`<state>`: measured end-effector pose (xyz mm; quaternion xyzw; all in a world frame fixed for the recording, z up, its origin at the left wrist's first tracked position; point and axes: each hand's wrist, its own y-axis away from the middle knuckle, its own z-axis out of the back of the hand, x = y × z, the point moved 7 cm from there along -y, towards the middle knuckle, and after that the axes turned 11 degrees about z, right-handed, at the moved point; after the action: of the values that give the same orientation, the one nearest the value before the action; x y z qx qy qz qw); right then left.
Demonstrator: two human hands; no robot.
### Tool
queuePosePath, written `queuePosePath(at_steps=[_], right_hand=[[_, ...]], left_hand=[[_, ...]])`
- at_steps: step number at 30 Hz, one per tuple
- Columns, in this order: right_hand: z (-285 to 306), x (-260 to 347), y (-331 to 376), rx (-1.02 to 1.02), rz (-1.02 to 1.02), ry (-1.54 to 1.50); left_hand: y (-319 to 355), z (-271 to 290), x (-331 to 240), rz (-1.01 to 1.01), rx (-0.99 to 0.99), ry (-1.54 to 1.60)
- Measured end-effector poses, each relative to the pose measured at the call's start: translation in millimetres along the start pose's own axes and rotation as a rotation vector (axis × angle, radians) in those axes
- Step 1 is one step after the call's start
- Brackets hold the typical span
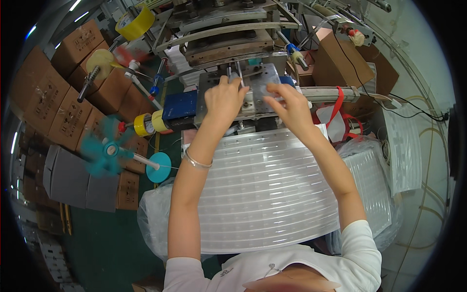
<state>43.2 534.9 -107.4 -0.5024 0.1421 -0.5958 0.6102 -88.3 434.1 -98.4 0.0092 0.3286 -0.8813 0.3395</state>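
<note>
My left hand [224, 101], with a bangle on the wrist, reaches over the metal plate [267, 73] of a press. Its fingers are closed and point down near a small slot in the plate; what they grip, if anything, is hidden. To the right, my right hand [292, 106] hovers by the plate's right side, thumb and forefinger curved with a gap between them. Above both hands sits the heavy upper block [228, 47] of the press. In front of me, below the plate, lies a large ribbed translucent plastic sheet [262, 190].
A blurred teal fan [111, 150] stands at left near stacked cartons [63, 114]. Yellow tape rolls [142, 125] and a blue block [179, 104] flank the press. An opened carton [340, 63], a red strap [334, 109] and bagged plastic sheets [367, 185] are on the right.
</note>
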Motion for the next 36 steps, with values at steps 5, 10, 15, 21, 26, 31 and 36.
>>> queuePosePath(at_steps=[5,10,15,21,26,31,36], right_hand=[[-48,15,-35,0.076,0.248,0.375],[-59,-12,-38,0.028,0.118,0.39],[-49,-11,-25,-0.036,0.184,0.283],[34,-37,28,0.149,-0.152,0.135],[88,-57,88,0.394,-0.178,0.424],[67,-68,154,0.699,0.044,0.563],[61,-74,165,0.716,0.106,0.681]], left_hand=[[63,23,8,0.005,0.02,0.346],[120,18,13,-0.041,0.159,0.414],[136,8,3,-0.129,0.255,0.491],[123,-9,-9,-0.004,0.325,0.501],[122,-36,-68,-0.24,0.267,0.472],[128,-98,-126,-0.37,0.338,0.224],[139,-120,-127,-0.403,0.467,-0.011]])
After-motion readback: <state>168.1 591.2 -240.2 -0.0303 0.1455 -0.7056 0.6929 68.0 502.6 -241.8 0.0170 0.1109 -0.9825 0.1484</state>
